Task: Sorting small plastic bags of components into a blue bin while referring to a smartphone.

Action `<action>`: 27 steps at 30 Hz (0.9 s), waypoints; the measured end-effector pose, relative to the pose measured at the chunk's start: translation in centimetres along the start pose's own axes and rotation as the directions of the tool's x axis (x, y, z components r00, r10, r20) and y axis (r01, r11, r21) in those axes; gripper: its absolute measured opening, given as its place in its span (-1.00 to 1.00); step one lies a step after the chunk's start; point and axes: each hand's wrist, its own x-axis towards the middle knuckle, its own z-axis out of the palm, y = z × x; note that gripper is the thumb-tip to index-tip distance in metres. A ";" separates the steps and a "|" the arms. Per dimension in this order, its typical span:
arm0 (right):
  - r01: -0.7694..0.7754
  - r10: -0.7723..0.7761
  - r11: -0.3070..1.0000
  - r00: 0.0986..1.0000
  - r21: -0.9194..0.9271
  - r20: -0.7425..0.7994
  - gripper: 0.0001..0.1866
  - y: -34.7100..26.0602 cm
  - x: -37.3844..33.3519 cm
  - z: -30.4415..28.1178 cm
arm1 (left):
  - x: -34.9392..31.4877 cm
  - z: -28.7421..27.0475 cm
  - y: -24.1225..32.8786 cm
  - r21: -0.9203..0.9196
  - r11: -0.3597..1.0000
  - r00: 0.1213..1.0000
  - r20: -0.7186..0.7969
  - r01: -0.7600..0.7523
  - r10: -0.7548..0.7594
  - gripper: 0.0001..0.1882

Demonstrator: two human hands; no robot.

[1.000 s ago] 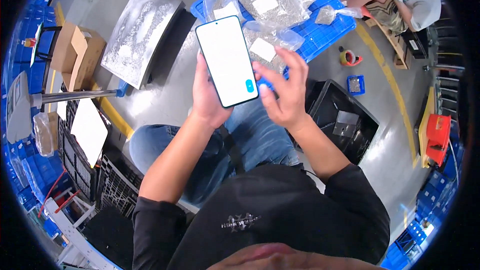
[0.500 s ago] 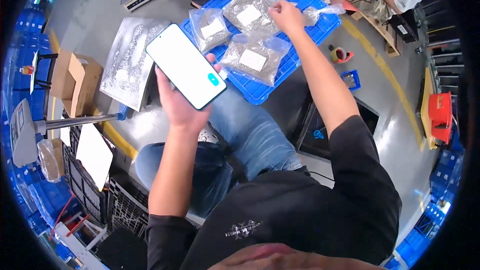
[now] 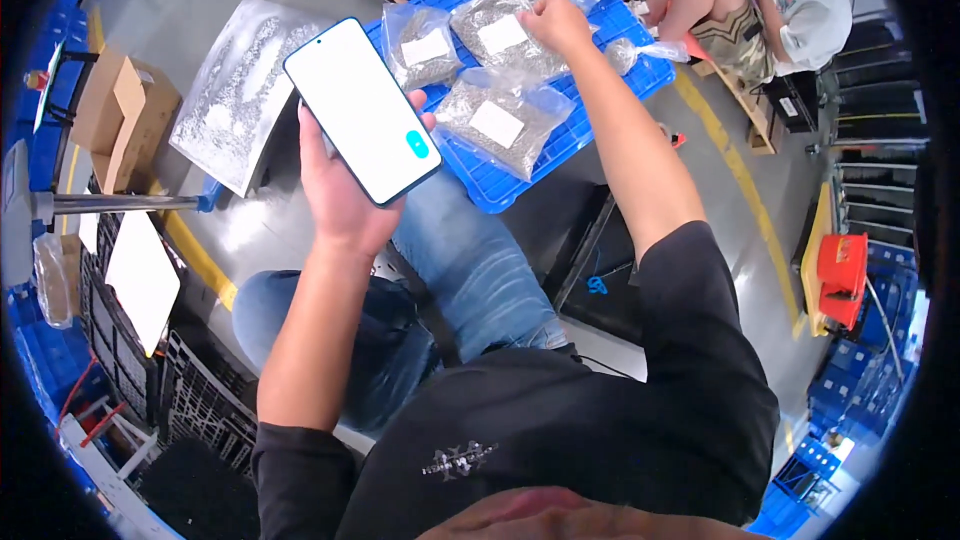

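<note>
My left hand [image 3: 345, 202] is wrapped round a large smartphone [image 3: 362, 110] with its bright white screen facing up and a blue oval near its lower corner. My right hand [image 3: 560, 28] reaches over a clear plastic bag [image 3: 487, 12] of grey granules. Its fingers are pinched together at the upper right corner of the bag's white label [image 3: 502, 36]; the exact hold is partly hidden. Similar bags lie to the left [image 3: 420, 72] and in front [image 3: 518, 153], each with a white label. All rest on a blue plastic crate [image 3: 490, 198].
A small knotted bag [image 3: 622, 57] lies at the crate's right. Left stand a whitish sheet-topped surface [image 3: 245, 90], an open cardboard box [image 3: 125, 125] and a metal pole [image 3: 125, 203]. A seated person [image 3: 725, 15] is at the far right; a red bin [image 3: 842, 278] stands farther right.
My right hand has moved left across the bag, from its right edge to its label. My left hand holds the phone slightly higher and farther left. The view has shifted a little.
</note>
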 end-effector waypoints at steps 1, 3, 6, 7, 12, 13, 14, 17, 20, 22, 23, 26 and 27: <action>0.009 -0.009 1.000 1.000 -0.008 0.006 -0.56 -0.2 0.0 0.0 | 0.0 -0.3 0.1 -0.015 1.000 0.999 0.041 0.018 -0.017 -0.21; 0.051 -0.050 0.998 0.999 -0.032 0.020 -0.56 -0.6 -0.1 0.0 | -0.1 -0.5 0.1 -0.038 0.999 0.997 0.078 0.030 -0.027 -0.21; 0.052 -0.051 0.997 0.998 -0.057 0.026 -0.56 -1.2 -0.5 -0.1 | -0.2 -0.4 0.3 -0.016 1.000 0.999 0.039 0.022 -0.021 -0.21; 0.056 -0.054 0.996 0.998 -0.064 0.027 -0.56 -1.1 -0.5 -0.1 | -0.1 -0.4 0.3 -0.013 1.000 0.999 0.044 0.017 -0.016 -0.20; 0.063 -0.063 0.996 0.998 -0.068 0.003 -0.56 -1.2 -0.9 0.4 | 0.0 -0.2 0.6 0.011 1.000 0.999 0.042 0.008 -0.008 -0.19; 0.063 -0.063 0.996 0.998 -0.070 0.003 -0.56 -1.2 -0.9 0.6 | 0.0 -0.2 0.7 0.000 1.000 0.999 0.049 0.007 -0.007 -0.19; 0.057 -0.059 0.996 0.998 -0.066 -0.019 -0.57 -1.2 -1.0 0.7 | 0.0 -0.1 0.7 -0.011 1.000 0.998 0.055 0.006 -0.006 -0.19; 0.099 -0.102 0.994 0.993 -0.037 -0.065 -0.57 -0.8 -1.0 1.0 | -0.1 0.2 0.6 -0.013 1.000 1.000 0.021 0.005 -0.005 -0.19; 0.148 -0.148 0.989 0.984 0.000 -0.097 -0.59 -0.9 -1.2 0.9 | 0.0 0.1 0.6 -0.015 1.000 0.999 0.050 0.010 -0.009 -0.19; 0.148 -0.146 0.989 0.984 0.010 -0.106 -0.61 -1.3 -1.5 0.8 | -0.1 -0.1 0.6 -0.014 1.000 0.999 0.048 0.008 -0.008 -0.20; 0.169 -0.163 0.985 0.977 0.035 -0.139 -0.65 -1.4 -1.6 0.8 | -0.1 -0.1 0.7 -0.016 1.000 0.999 0.046 0.007 -0.007 -0.20; 0.227 -0.214 0.973 0.958 0.049 -0.193 -0.68 -2.3 -2.2 -0.2 | -0.3 0.4 0.8 -0.045 0.999 1.000 0.006 -0.006 0.006 -0.21; 0.262 -0.249 0.964 0.945 0.037 -0.213 -0.69 -2.7 -2.3 -0.8 | -0.2 0.3 0.8 -0.045 0.999 1.000 0.006 -0.007 0.007 -0.21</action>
